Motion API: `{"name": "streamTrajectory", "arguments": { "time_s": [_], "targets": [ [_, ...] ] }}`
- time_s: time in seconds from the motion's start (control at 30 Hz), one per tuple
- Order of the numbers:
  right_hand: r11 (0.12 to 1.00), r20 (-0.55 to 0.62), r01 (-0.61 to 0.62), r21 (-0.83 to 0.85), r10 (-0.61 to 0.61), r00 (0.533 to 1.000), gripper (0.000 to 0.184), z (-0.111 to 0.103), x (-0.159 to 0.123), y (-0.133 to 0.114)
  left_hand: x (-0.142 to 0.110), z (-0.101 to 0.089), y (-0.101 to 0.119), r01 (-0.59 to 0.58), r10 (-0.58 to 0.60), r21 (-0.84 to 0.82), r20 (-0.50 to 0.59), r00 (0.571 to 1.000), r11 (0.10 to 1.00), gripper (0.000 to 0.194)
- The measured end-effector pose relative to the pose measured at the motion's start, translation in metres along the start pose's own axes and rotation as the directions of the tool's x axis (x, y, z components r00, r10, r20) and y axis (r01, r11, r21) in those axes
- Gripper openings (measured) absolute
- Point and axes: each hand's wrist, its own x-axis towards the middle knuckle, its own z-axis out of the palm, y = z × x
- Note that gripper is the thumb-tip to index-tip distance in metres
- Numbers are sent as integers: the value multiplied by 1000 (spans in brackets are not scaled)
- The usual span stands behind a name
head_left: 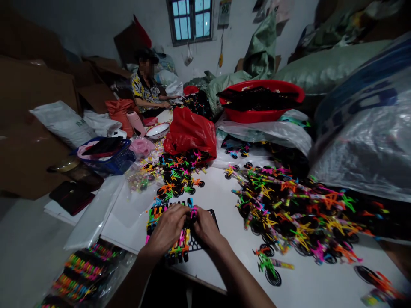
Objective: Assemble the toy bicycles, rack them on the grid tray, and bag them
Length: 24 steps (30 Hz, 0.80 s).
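Note:
My left hand [167, 226] and my right hand [206, 226] meet over a black rack with holes [196, 243]. Both are closed, their fingertips together on a small toy bicycle [193, 212] that shows pink and dark parts. My fingers cover most of it. Rows of colourful toy bicycles [180, 248] stand packed in the left part of the rack, partly under my left hand. Just beyond the rack lies a heap of loose toy bicycles [176, 175] with black wheels.
A large pile of toy bicycles and candy-like tubes [289, 205] spreads right. One green bicycle [268, 265] lies nearer. A red bag [191, 132], red basin [261, 115] and blue basket [109, 160] stand beyond. Packed sets [80, 269] sit lower left. Another person [147, 92] sits further back.

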Motion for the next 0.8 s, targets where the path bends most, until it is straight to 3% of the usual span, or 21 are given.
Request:
{"name": "streamTrajectory", "arguments": {
  "time_s": [0.2,0.27,0.4,0.5,0.6,0.67,0.73,0.77,0.8],
  "targets": [
    [978,57,-29,-208,41,997,24,3,-8,-3,2,5,2,29,-30,-5,-57,998,1000,22],
    [974,63,-28,-223,44,997,20,2,-7,-3,2,8,3,10,-10,5,-50,999,1000,14],
    [973,125,35,-228,-6,992,10,-5,-6,3,-1,19,-3,-39,39,-8,-68,997,999,21],
    [970,148,83,-228,-50,988,10,-10,-12,8,-2,29,-9,-116,115,-7,-107,988,993,21],
    [976,141,48,-211,-19,990,12,-14,-16,6,-2,34,-7,-152,154,23,-159,975,988,25],
    [986,207,-10,-165,44,977,12,-26,-11,4,-2,34,-4,-145,152,49,-183,971,988,29],
    [968,253,-108,-228,166,953,12,-52,6,4,-2,32,-1,-171,183,83,-171,968,982,31],
    [938,229,-166,-303,241,943,14,-69,18,7,-3,32,-1,-205,221,107,-170,960,973,31],
    [874,134,-239,-424,321,938,14,-87,32,11,-3,32,-2,-237,258,133,-171,951,962,31]
  ]
}}
